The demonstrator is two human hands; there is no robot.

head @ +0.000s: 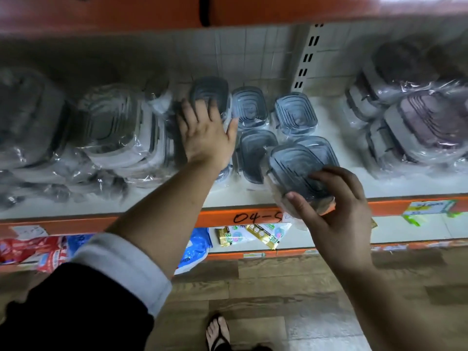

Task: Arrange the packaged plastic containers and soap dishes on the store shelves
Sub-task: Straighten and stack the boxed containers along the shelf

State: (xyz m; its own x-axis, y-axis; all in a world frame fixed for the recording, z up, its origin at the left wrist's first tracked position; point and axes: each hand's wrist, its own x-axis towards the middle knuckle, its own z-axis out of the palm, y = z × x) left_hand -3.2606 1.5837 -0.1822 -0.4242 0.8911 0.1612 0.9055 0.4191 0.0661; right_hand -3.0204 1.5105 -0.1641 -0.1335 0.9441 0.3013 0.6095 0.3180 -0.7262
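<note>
Several small plastic-wrapped containers with blue-grey lids stand on the white shelf [395, 184]. My right hand [336, 214] grips one wrapped container [296, 168] at the shelf's front edge, thumb under it and fingers over the lid. My left hand [206, 135] reaches in with spread, straight fingers that rest on a dark-lidded container [209, 91] at the back. Between my hands stand more small containers [249, 106] [295, 114] [254, 153].
Stacks of larger wrapped containers [111, 127] fill the left of the shelf, and purple-lidded ones [428, 122] the right. An orange shelf edge [228, 217] bears the writing "04-5". Packets [253, 235] lie on the lower shelf. My sandalled foot [217, 331] stands on the wooden floor.
</note>
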